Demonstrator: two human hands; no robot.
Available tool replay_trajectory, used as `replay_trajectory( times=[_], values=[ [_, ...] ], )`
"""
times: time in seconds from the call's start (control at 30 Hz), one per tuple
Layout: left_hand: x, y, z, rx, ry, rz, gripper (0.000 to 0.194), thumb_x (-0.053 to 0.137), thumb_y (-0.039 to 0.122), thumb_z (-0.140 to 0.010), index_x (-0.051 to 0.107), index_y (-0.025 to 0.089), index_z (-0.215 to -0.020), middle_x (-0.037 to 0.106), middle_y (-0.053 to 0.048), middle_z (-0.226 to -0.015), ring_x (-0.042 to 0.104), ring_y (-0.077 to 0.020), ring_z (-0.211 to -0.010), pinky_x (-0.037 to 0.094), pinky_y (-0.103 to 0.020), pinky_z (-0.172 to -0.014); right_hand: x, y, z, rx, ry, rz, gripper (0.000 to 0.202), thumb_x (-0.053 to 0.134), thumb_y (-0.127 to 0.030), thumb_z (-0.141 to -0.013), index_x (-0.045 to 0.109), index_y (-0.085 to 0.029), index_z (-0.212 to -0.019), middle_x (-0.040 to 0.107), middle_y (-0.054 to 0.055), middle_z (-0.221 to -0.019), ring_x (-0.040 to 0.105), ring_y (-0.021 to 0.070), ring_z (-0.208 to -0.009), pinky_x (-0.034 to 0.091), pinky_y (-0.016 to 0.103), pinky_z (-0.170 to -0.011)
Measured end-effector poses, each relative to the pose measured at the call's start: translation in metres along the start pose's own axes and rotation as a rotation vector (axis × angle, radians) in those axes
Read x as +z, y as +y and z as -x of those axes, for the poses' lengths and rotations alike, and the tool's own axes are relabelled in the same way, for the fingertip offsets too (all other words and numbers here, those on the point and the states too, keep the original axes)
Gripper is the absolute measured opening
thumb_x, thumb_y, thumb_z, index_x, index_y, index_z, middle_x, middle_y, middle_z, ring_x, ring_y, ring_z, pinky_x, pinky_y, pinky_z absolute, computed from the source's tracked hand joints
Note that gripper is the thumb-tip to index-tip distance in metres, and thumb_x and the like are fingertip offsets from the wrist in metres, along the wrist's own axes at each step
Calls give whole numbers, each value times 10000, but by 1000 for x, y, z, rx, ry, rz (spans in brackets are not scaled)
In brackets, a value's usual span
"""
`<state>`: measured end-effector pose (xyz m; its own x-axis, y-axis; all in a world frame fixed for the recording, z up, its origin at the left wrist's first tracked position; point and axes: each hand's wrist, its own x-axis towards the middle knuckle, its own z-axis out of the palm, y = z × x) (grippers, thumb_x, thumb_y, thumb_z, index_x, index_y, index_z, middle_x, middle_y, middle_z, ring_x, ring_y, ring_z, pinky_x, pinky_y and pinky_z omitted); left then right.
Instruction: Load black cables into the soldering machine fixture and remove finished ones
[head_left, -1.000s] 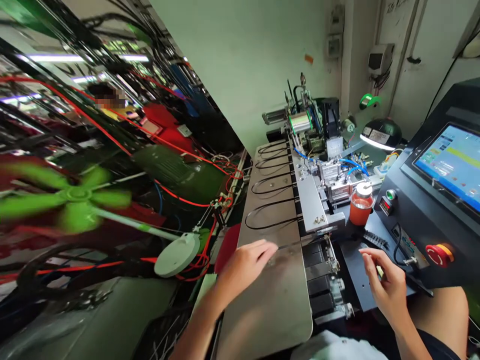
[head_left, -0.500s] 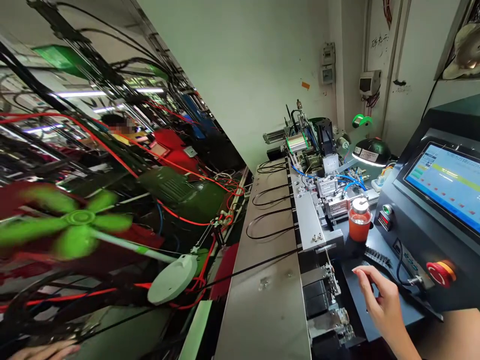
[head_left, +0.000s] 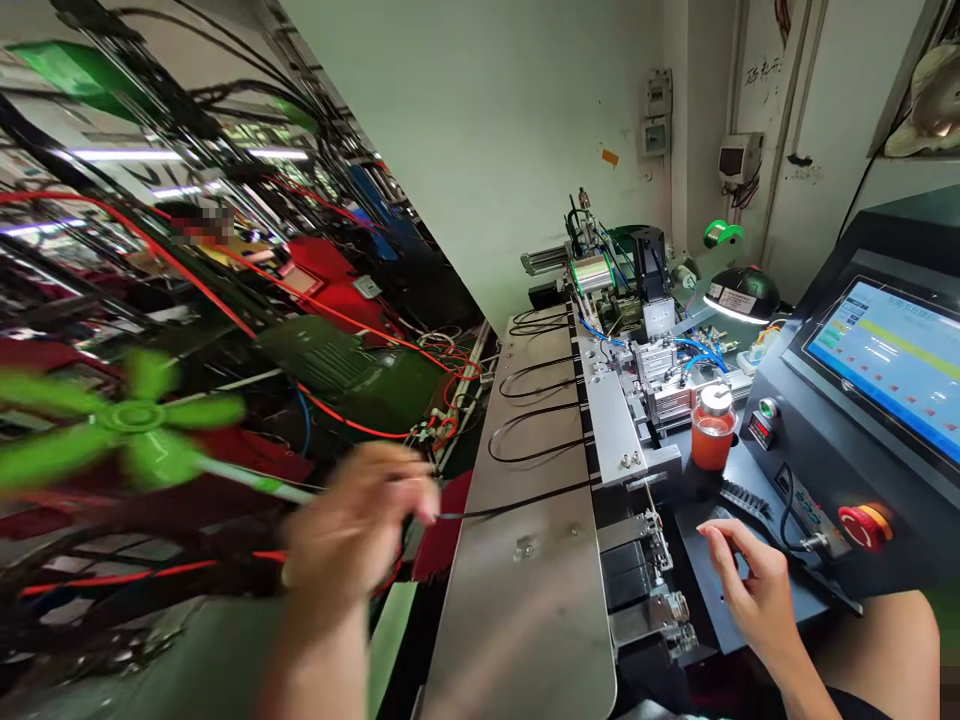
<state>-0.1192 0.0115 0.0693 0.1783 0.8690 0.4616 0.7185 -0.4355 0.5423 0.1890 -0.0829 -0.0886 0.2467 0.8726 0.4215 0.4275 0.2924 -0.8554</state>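
One black cable [head_left: 525, 503] sets the geometry I read over the link: it lies across the steel tabletop [head_left: 540, 620], its long axis running left to right and slightly farther away at the right, where it meets the edge of a metal cover plate [head_left: 611, 420]. At its left end is the left hand [head_left: 360, 530], plainly the nearer of the two; thumb and fingers look pinched together on the cable, though blur stops me judging how firmly. From this hand, then, the cable extends right and a little far, and I take that line as the relation to steer by. The right hand [head_left: 754, 575] is well apart, to the right of the cable and nearer, above a dark panel [head_left: 709, 600]. Its thumb and forefinger come close at the tips; I cannot tell whether anything sits between them. Just beyond those fingers is a brush [head_left: 745, 497], with a red jar [head_left: 712, 437] farther off. Several looped cables [head_left: 490, 440] lie on the far stretch of tabletop.
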Motion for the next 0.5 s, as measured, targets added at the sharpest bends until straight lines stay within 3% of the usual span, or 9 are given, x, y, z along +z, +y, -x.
replay_trajectory(
  times=[0.03, 0.07, 0.1, 0.13, 0.17, 0.23, 0.3, 0.4, 0.5],
  values=[
    [23, 10, -3, 49, -144, 155, 470, 395, 590, -877, 680, 217, -849, 560, 1, -709, 460, -84, -573, 396, -219, -545, -2, -2, 0, 17, -5, -7, 187, 480, -277, -907, 635, -194, -843, 559, -25, -602, 474, 93, -464, 391, 208, -459],
    [47, 21, -3, 113, -361, 262, 463, 453, 592, -851, 695, 202, -792, 577, -27, -724, 503, -111, -620, 409, -229, -550, -3, -4, 0, 40, -11, -23, 190, 479, -285, -908, 635, -195, -847, 550, -27, -590, 476, 95, -465, 391, 208, -456],
    [69, 32, -2, 131, -529, 339, 489, 412, 578, -875, 706, 194, -810, 593, -50, -753, 529, -131, -667, 428, -243, -585, -4, -7, 0, 68, -20, -46, 189, 479, -292, -909, 635, -196, -858, 545, -29, -580, 483, 98, -468, 395, 208, -454],
    [89, 42, 2, 132, -647, 403, 493, 367, 545, -906, 707, 191, -873, 602, -58, -784, 541, -134, -688, 439, -246, -611, -5, -9, 0, 98, -31, -79, 184, 481, -297, -909, 633, -198, -879, 551, -28, -582, 501, 102, -483, 409, 206, -461],
    [107, 50, 7, 127, -688, 439, 466, 367, 508, -919, 703, 185, -904, 601, -54, -776, 542, -131, -686, 438, -242, -617, -6, -10, 0, 128, -43, -120, 175, 486, -300, -909, 628, -199, -909, 568, -24, -599, 527, 107, -509, 432, 206, -479],
    [133, 60, 19, 101, -677, 443, 375, 417, 423, -926, 696, 174, -916, 603, -45, -767, 548, -125, -693, 433, -229, -625, -6, -12, 0, 186, -80, -203, 166, 507, -307, -901, 617, -201, -965, 625, 0, -695, 582, 119, -589, 485, 215, -542],
    [147, 62, 31, 84, -619, 422, 291, 474, 349, -912, 695, 165, -869, 614, -38, -762, 558, -122, -703, 433, -220, -631, -4, -13, 0, 229, -129, -261, 173, 538, -320, -884, 617, -197, -977, 658, 32, -813, 614, 133, -674, 520, 236, -609],
    [154, 57, 43, 100, -576, 393, 232, 499, 281, -901, 689, 166, -837, 629, -35, -770, 572, -120, -707, 447, -224, -654, 1, -12, -1, 262, -185, -283, 189, 565, -344, -864, 632, -182, -934, 656, 46, -833, 615, 144, -705, 523, 244, -611],
    [156, 52, 48, 146, -564, 322, 207, 503, 249, -895, 686, 171, -841, 614, -27, -762, 564, -112, -684, 447, -225, -658, 4, -13, -4, 243, -192, -232, 192, 552, -346, -868, 635, -176, -831, 628, 17, -723, 579, 126, -629, 480, 224, -553]
  ],
)
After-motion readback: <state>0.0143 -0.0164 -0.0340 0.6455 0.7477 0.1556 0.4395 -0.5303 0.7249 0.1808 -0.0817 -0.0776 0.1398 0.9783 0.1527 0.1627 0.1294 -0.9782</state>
